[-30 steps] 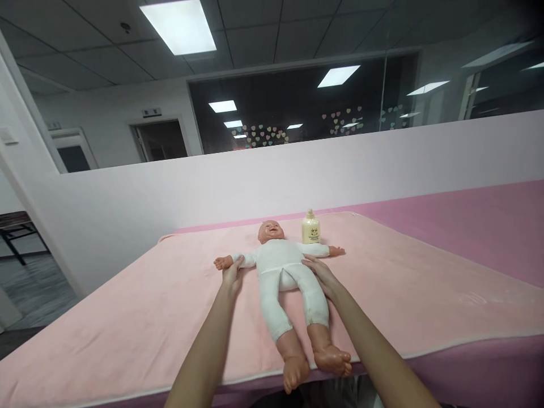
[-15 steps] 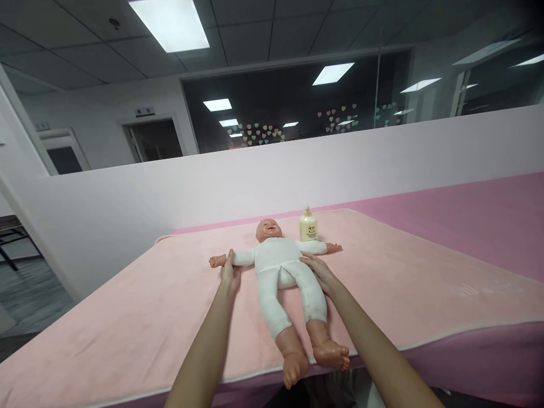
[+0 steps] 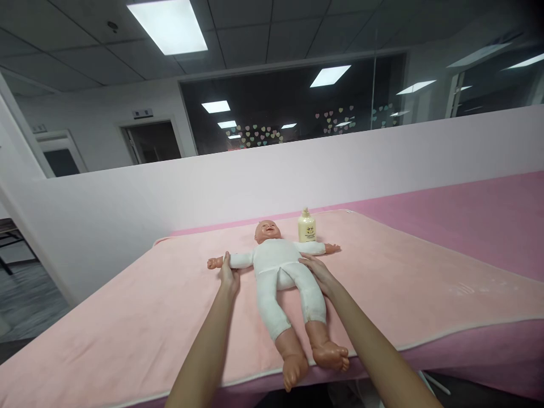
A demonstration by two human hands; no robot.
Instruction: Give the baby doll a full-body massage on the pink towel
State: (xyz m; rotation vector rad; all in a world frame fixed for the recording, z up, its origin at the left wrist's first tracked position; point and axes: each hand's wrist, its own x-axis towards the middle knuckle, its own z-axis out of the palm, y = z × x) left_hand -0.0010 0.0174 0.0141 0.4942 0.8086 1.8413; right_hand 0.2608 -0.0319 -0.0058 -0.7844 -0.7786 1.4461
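A baby doll (image 3: 276,255) in a white cloth suit lies on its back on the pink mat, its head away from me and its bare feet at the near edge. My left hand (image 3: 229,276) is closed around the doll's forearm on the left, just by the wrist. Stretched out, the fingers of my right hand (image 3: 319,272) rest against the doll's side at the hip and hold nothing. A pale yellow pump bottle (image 3: 306,228) stands upright beyond the doll's outstretched right-side arm.
The pink mat (image 3: 140,323) covers a padded surface whose near edge runs below the doll's feet. Behind it rises a low white wall (image 3: 238,187) with glass above. To the right lies a darker pink pad (image 3: 467,221). Part of a dark table (image 3: 12,235) shows at far left.
The view has shifted very slightly. Both hands and the doll keep the same places relative to each other.
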